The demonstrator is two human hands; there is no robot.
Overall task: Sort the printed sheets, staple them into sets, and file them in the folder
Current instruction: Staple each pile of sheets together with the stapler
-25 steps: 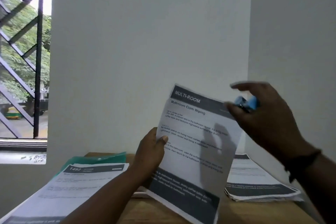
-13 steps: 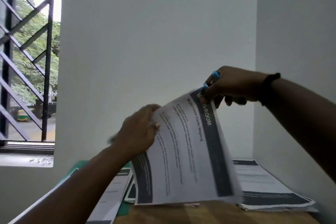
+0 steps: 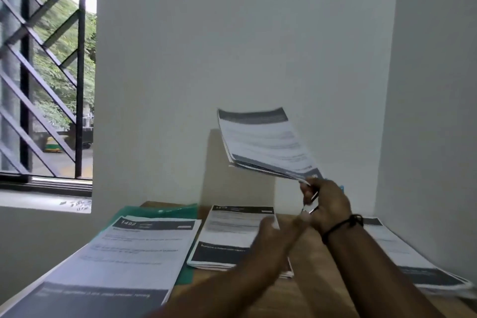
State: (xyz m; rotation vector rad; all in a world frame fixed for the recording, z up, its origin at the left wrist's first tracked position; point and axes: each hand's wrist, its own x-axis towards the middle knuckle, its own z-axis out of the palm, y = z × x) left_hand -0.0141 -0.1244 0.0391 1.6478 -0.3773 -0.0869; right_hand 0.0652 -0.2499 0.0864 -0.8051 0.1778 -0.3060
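My right hand (image 3: 327, 204) grips a small blue stapler (image 3: 341, 187), whose metal jaw shows below my fingers. A set of printed sheets (image 3: 260, 144) with dark header bars sticks up and to the left from that hand, held at one corner, in the air before the wall. My left hand (image 3: 273, 230) is blurred, lower and to the left of the right hand, off the sheets and holding nothing. A green folder (image 3: 160, 210) lies at the table's back left, partly under a pile.
Three piles of printed sheets lie on the wooden table (image 3: 296, 294): one headed 1492 (image 3: 129, 248) on the left, one (image 3: 227, 237) in the middle, one (image 3: 402, 255) along the right wall. White walls close the back and right. A barred window (image 3: 46, 72) is at the left.
My left hand has let go of the sheets and dropped toward the table. The set has swung up and right, now hanging from my right hand with the stapler at its corner.
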